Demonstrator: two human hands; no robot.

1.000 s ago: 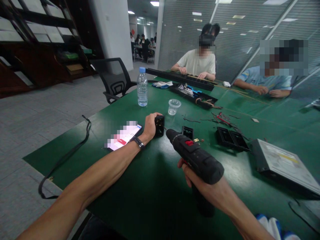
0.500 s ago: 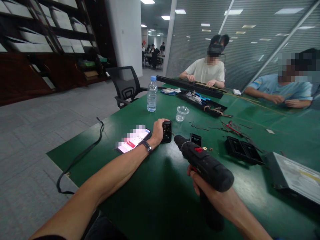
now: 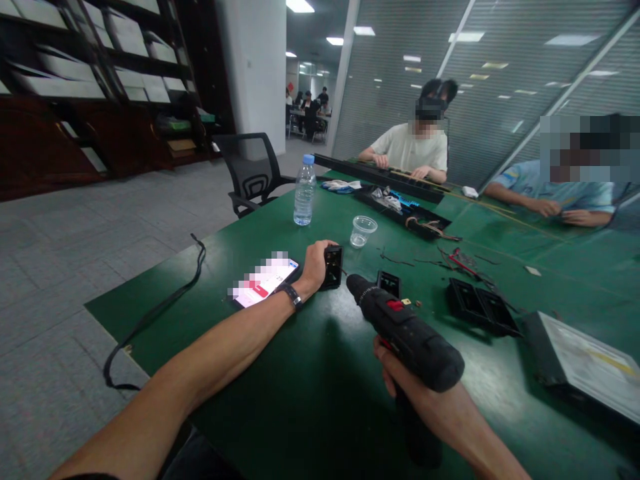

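My left hand (image 3: 315,268) is closed around a small black plastic box (image 3: 333,268), held on edge on the green table (image 3: 280,373) with its hollow side turned to the right. In my right hand (image 3: 407,377) is a black cordless drill (image 3: 405,333) with a red switch, gripped by its handle. Its chuck points at the box, and the thin bit reaches close to the box's open face; I cannot tell whether it touches. Behind the chuck lies another small black frame (image 3: 389,283). A lit phone (image 3: 267,283) rests beside my left wrist.
A water bottle (image 3: 305,190) and a clear plastic cup (image 3: 363,231) stand beyond my left hand. To the right are a black double frame (image 3: 483,307) and a grey metal case (image 3: 585,360). A black strap (image 3: 165,317) hangs over the left edge. Two people sit across the table.
The view has shifted slightly. My left hand still holds the box, and the drill keeps nearly the same place, aimed at it.
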